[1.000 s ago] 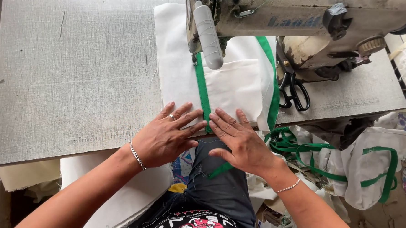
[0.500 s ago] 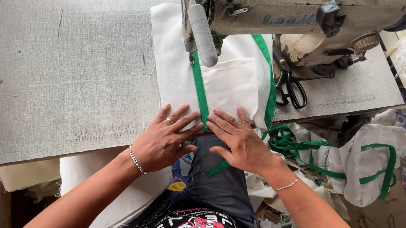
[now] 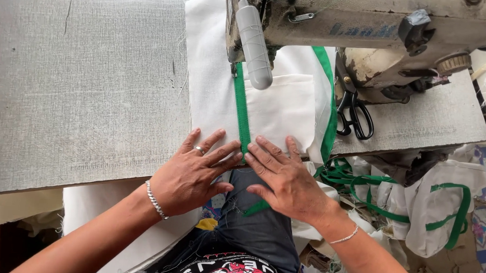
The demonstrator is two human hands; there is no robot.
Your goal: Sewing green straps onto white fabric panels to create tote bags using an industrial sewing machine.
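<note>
Where the hands meet: green fabric strip [image 3: 242, 112] between fingertips, running lengthwise away toward the needle, probably.
Left hand [image 3: 193, 175]: flat, fingers spread, pressing white cloth panel [image 3: 280, 108].
Right hand [image 3: 286, 180]: flat, equally near.

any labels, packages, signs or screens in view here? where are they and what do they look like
Maker's mark: on the sewing machine arm's front, top of the view; a short row of worn blue lettering on cream paint.
Shirt print: on the person's dark shirt, bottom centre; red and white graphic.
No packages, signs or screens in view.
</note>
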